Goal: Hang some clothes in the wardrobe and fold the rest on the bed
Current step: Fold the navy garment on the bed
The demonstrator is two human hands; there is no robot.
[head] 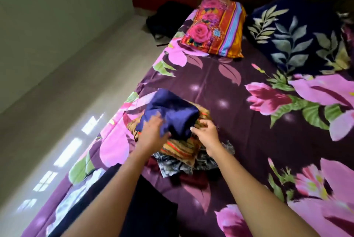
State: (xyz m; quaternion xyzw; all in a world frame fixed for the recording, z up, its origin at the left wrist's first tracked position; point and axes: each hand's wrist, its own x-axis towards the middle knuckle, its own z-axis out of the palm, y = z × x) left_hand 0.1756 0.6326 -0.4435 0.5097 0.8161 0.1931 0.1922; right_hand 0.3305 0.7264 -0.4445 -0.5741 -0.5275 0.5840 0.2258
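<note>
Your left hand (pixel 153 133) lies flat and open on the folded blue garment (pixel 173 108), which tops a stack of clothes (pixel 180 149) close to the left edge of the bed (pixel 229 85), about midway along it. Your right hand (pixel 207 132) sits at the stack's right side, fingers curled where the blue garment meets a striped orange cloth, though you cannot tell whether they hold any fabric. A flowered pillow (pixel 214 27) and a leaf-print blanket (pixel 298 35) rest at the bed's far end.
</note>
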